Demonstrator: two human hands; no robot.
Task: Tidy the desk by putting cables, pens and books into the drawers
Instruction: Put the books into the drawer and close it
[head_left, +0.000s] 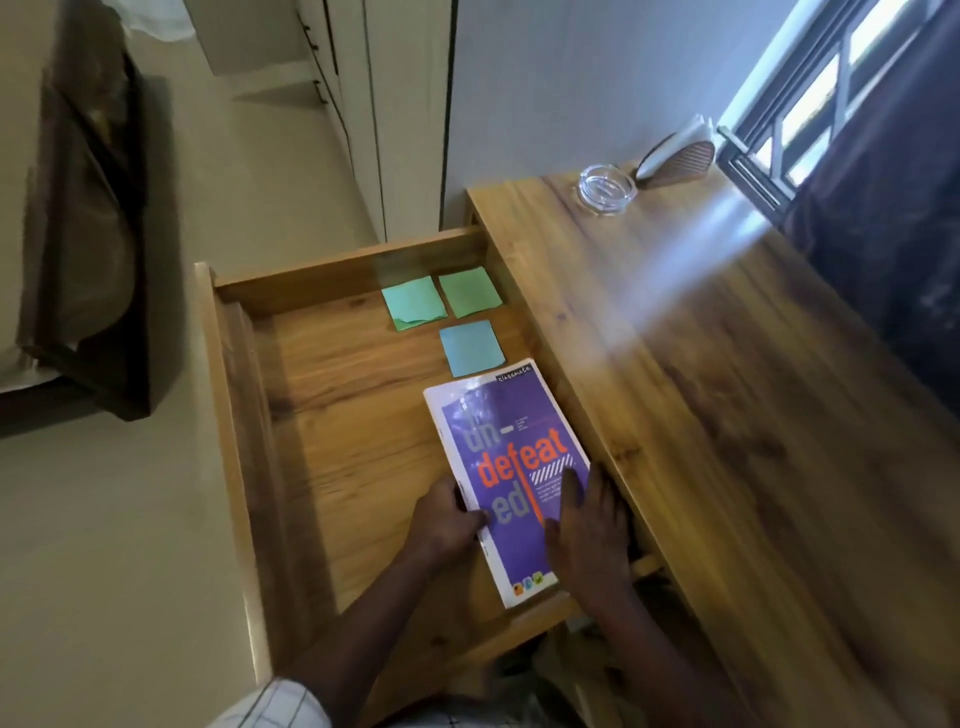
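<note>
Two hands on the purple soft-cover notebook (511, 457), 3 o'clock side of the open wooden drawer (228, 415): left hand (447, 519) grips its edge, right hand (587, 525) lies flat on top. Pushed toward 12 o'clock, I fear it crumples the blue sticky note (470, 353).

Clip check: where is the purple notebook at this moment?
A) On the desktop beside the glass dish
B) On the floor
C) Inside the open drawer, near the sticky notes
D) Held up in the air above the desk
C: the purple notebook is inside the open drawer, close to the blue sticky note, with the left hand gripping its edge and the right hand flat on its cover.
</note>
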